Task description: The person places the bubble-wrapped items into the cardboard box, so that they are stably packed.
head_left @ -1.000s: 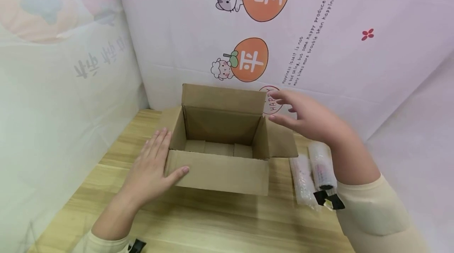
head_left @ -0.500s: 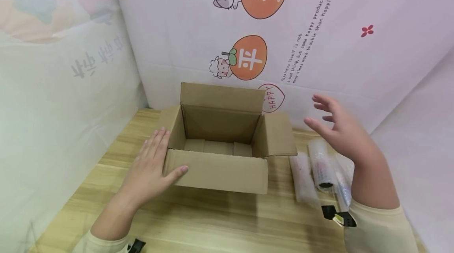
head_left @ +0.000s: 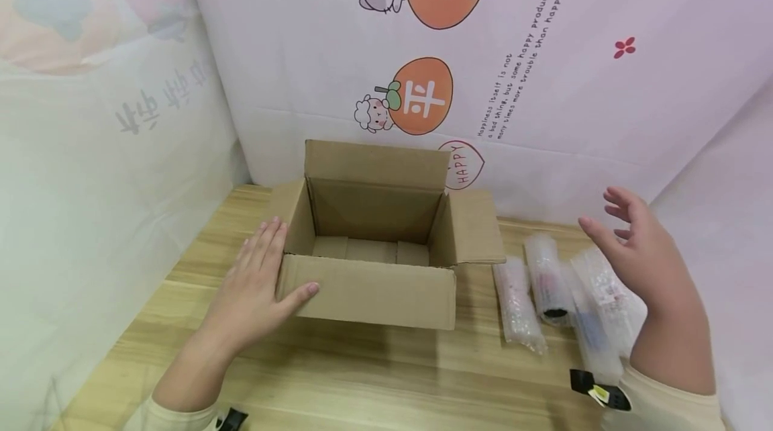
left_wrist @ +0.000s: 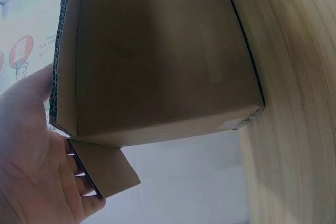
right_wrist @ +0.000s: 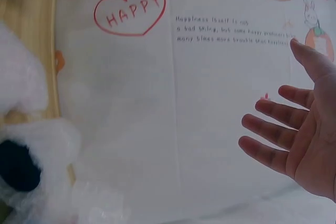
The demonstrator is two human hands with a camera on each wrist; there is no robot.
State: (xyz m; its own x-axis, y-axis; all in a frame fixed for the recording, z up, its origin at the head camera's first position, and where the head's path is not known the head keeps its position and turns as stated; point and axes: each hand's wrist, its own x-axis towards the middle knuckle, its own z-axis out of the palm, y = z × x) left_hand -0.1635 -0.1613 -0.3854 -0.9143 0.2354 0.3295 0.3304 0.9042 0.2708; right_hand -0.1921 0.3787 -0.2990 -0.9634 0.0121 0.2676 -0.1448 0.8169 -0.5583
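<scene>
An open cardboard box (head_left: 368, 293) stands on the wooden table in the head view, flaps spread outward and only its bottom panels visible inside. My left hand (head_left: 256, 290) rests flat at its near left corner, fingers along the left flap and thumb on the front flap. In the left wrist view the same hand (left_wrist: 39, 156) lies against the carton's flaps (left_wrist: 105, 169). My right hand (head_left: 640, 250) is raised in the air at the right, fingers apart and holding nothing. Below and beside it lie several bubble-wrapped bundles, the nearest a clear-wrapped one (head_left: 610, 290).
A bubble-wrapped cylinder with a dark end (head_left: 546, 280) and a slim wrapped roll (head_left: 519, 307) lie right of the box. White printed sheets (head_left: 338, 68) hang behind and at both sides. The wooden tabletop (head_left: 362, 377) extends in front.
My right hand has moved from beside the box's right flap outward to the right and down, uncovering more wrapped bundles. The left hand and the box stay in place.
</scene>
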